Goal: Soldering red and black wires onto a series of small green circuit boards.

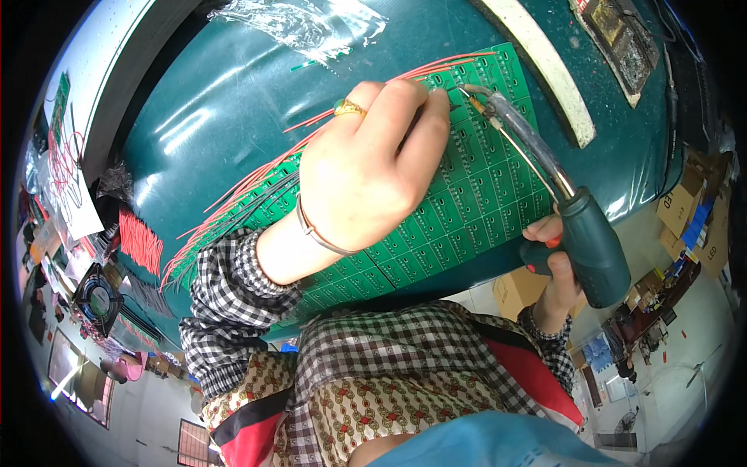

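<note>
A large panel of green circuit boards point(475, 187) lies on the table under my left hand point(373, 156). The fingers of that hand are closed in a pinch near the panel's far edge, on what looks like a thin dark wire; most of it is hidden by the fingers. Red wires point(257, 171) and black wires point(261, 197) lie in a row along the panel's far left side. My right hand point(556, 265) grips a dark green soldering gun point(595, 241). Its tip points left and down at the panel, close to my left fingertips.
Clear plastic film point(303, 27) lies at the back. A pale curved strip point(545, 74) lies right of the panel, with a soiled solder tray point(618, 47) farther right. Bundles of red wires point(140, 240) sit at the left edge. Cardboard boxes point(681, 202) stand at the right.
</note>
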Tool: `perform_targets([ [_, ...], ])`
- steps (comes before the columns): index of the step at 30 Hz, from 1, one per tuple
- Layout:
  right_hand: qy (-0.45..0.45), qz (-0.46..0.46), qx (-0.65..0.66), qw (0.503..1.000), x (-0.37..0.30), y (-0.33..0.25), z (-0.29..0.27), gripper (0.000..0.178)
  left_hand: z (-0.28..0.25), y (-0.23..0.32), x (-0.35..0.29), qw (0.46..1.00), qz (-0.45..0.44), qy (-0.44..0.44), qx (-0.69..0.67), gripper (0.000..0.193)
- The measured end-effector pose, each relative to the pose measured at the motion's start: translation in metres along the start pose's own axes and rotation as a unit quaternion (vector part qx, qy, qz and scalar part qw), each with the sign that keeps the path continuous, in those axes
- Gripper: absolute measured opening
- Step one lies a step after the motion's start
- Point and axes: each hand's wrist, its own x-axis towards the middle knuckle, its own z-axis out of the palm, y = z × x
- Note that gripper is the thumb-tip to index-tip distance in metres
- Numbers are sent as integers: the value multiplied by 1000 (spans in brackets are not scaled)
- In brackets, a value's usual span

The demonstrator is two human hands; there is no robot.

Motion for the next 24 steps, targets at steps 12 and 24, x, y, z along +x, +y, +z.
perform_targets([
  [12,27,-18,0,999,3,-2,2,61,-2,-1,0,1000,-1,1,-4,29],
  [24,137,-15,71,988,-1,-2,-8,71,-16,4,12,998,-13,10,-55,31],
])
